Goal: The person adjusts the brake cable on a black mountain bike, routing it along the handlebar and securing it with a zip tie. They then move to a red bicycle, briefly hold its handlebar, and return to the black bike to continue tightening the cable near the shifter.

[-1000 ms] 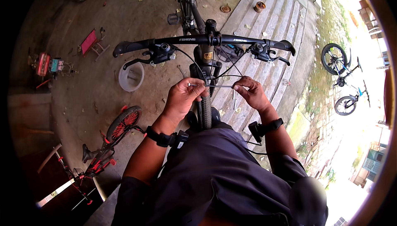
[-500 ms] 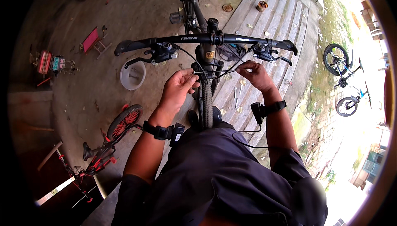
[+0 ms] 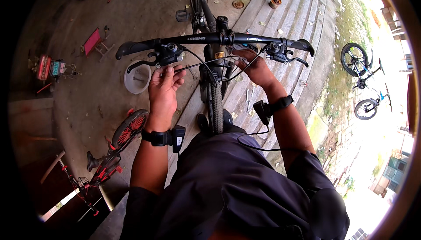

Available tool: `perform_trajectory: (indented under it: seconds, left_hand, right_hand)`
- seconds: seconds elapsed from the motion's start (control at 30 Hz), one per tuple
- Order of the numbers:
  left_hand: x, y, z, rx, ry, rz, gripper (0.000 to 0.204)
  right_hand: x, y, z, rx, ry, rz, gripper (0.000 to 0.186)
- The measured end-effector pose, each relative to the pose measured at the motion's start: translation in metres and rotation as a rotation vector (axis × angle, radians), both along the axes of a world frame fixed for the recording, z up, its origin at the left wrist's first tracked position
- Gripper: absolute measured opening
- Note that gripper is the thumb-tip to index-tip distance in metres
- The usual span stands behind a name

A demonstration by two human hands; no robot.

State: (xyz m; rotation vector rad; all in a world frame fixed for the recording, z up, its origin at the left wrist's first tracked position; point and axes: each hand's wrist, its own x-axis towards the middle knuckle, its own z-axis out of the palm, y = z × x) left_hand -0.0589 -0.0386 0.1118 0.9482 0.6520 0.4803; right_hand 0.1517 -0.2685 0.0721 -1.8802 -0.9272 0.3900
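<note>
A black bicycle handlebar spans the view in front of me, with a brake lever and shifter on the left and another brake lever on the right. Below the left lever, my left hand pinches a thin black cable between thumb and fingers. The cable slants up to my right hand, whose closed fingers grip it beside the head tube. Its tip there is hidden by the fingers. More black cables loop down to the fork, above the knobby front tire.
A white bucket stands on the floor to the left, near a red-rimmed bicycle. Wrenches lie on the planks at right, with a rusty can farther off. Another bicycle is outside right.
My left hand has moved left and slightly down, away from the fork. My right hand has moved left and up toward the handlebar. The cable now stretches longer between them.
</note>
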Motion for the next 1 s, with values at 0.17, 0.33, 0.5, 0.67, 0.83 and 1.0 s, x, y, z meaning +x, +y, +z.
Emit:
perform_trajectory:
  seconds: [0.17, 0.33, 0.5, 0.67, 0.83, 1.0]
  left_hand:
    - [-0.008, 0.004, 0.001, 0.002, -0.019, 0.053, 0.01]
    - [-0.011, 0.007, 0.006, 0.005, -0.033, 0.068, 0.009]
    - [-0.007, 0.0, 0.011, -0.04, -0.041, 0.078, 0.009]
    - [-0.005, -0.008, 0.005, -0.097, -0.055, 0.057, 0.009]
    - [0.0, -0.012, 0.003, -0.135, -0.059, 0.061, 0.01]
    - [0.0, -0.012, -0.002, -0.149, -0.062, 0.058, 0.01]
  right_hand:
    - [0.008, -0.011, -0.053, 0.042, 0.135, -0.118, 0.035]
    - [-0.001, -0.016, -0.049, -0.015, 0.262, -0.168, 0.035]
    - [-0.004, -0.019, -0.047, 0.007, 0.294, -0.167, 0.035]
    - [-0.018, -0.026, -0.021, 0.031, 0.348, -0.16, 0.032]
    - [-0.018, -0.043, -0.023, 0.028, 0.349, -0.173, 0.033]
    - [-0.018, -0.035, -0.036, -0.002, 0.133, -0.213, 0.039]
